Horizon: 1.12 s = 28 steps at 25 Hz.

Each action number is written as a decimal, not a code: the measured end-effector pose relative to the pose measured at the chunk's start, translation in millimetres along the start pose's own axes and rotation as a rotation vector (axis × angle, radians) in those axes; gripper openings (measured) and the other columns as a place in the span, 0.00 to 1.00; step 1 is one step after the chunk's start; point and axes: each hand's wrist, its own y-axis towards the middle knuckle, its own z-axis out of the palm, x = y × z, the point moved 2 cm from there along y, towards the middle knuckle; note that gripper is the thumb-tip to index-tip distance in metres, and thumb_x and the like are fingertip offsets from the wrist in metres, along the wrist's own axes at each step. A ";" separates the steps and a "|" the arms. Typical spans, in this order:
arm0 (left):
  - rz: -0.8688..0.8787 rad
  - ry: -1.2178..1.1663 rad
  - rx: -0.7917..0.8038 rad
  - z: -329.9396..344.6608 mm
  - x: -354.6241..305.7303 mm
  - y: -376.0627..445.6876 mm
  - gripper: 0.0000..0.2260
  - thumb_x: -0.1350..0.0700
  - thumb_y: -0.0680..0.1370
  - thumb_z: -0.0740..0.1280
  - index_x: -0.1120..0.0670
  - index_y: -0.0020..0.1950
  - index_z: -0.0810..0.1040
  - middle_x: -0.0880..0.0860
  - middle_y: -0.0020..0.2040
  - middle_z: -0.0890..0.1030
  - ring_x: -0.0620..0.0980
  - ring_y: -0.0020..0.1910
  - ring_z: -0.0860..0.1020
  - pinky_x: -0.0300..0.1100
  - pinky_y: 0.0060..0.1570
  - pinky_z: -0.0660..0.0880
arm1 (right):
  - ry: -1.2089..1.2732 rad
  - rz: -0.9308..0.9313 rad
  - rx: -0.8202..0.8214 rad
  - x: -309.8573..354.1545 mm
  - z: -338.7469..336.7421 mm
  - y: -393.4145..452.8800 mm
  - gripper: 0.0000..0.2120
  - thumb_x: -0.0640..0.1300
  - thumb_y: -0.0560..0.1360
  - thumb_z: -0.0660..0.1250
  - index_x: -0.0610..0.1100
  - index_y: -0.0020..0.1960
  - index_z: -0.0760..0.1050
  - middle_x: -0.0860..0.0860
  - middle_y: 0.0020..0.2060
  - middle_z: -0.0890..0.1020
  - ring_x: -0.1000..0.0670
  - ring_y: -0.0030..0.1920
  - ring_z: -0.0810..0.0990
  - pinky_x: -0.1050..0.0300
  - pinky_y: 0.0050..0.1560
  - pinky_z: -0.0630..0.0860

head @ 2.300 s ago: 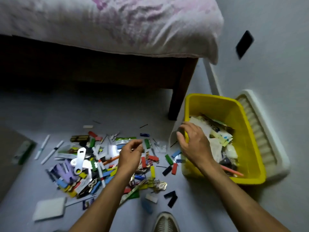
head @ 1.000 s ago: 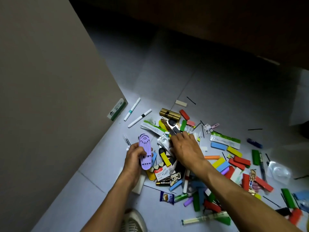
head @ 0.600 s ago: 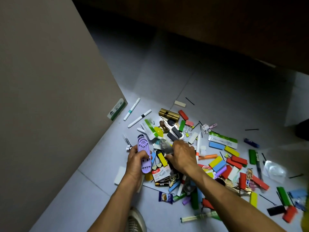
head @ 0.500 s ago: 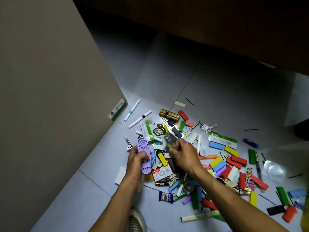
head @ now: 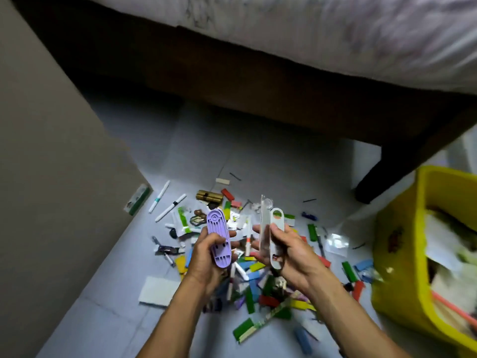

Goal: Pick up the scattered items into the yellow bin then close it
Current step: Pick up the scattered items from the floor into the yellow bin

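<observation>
**Both hands loaded above the pile, yellow bin at the right edge**

Head view: the left hand (head: 206,257) is raised over the floor with its fingers curled round a purple plastic piece (head: 219,239) — a flat, rounded-end strip with ribs and slots, held upright with its upper end clear of the fingers. The right hand (head: 289,251) is just beside it, not touching it, and grips two things together: a white oblong piece (head: 276,237) with a rounded hole near its top, and a clear flat strip (head: 264,226) pressed against its left side. Both stand nearly upright, their tops above the fingers.

Below and behind the hands, the scattered items (head: 253,267) lie in a heap on the grey floor (head: 271,166): coloured blocks in red, green, blue and yellow, small packets, a brass cylinder (head: 209,196) and two white pens (head: 165,200) at the heap's far left. A white flat pad (head: 157,290) lies apart at the near left. A green and white ruler-like strip (head: 260,324) lies at the near edge.

The yellow bin (head: 402,254) stands on the floor at the right — open, tilted in the frame, with papers and other contents inside; its lid cannot be made out. A bed with a pale cover (head: 309,29) spans the top, its dark leg (head: 382,177) near the bin. A beige panel (head: 51,177) fills the left side.
</observation>
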 end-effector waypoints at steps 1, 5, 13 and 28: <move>-0.024 0.017 0.057 21.4 4.8 -9.3 0.15 0.66 0.77 0.56 0.58 0.58 0.77 0.57 0.41 0.83 0.54 0.35 0.79 0.40 0.28 0.75 | 0.007 -0.044 -0.011 12.7 -7.1 -22.9 0.17 0.41 0.80 0.61 0.38 0.67 0.72 0.42 0.50 0.85 0.42 0.44 0.85 0.49 0.37 0.82; -0.159 0.218 0.339 145.0 56.3 -65.0 0.09 0.59 0.80 0.60 0.57 0.55 0.78 0.54 0.38 0.80 0.50 0.34 0.78 0.41 0.32 0.71 | 0.172 -0.281 -0.209 75.6 -81.2 -139.0 0.16 0.44 0.81 0.58 0.36 0.63 0.75 0.41 0.50 0.83 0.41 0.44 0.84 0.45 0.40 0.82; -0.174 0.430 0.433 281.0 126.8 -137.2 0.22 0.47 0.84 0.55 0.58 0.73 0.67 0.55 0.71 0.73 0.52 0.66 0.74 0.46 0.62 0.71 | 0.178 -0.460 -0.433 135.5 -189.9 -254.1 0.18 0.53 0.83 0.53 0.44 0.63 0.73 0.48 0.56 0.79 0.50 0.53 0.79 0.54 0.54 0.74; 0.185 1.497 0.276 22.6 185.5 -49.7 0.11 0.60 0.76 0.67 0.49 0.57 0.80 0.50 0.56 0.81 0.49 0.52 0.79 0.42 0.52 0.76 | -1.689 -0.086 -0.313 -57.2 -197.9 -121.9 0.16 0.37 0.74 0.64 0.50 0.59 0.76 0.51 0.58 0.79 0.48 0.55 0.80 0.53 0.51 0.77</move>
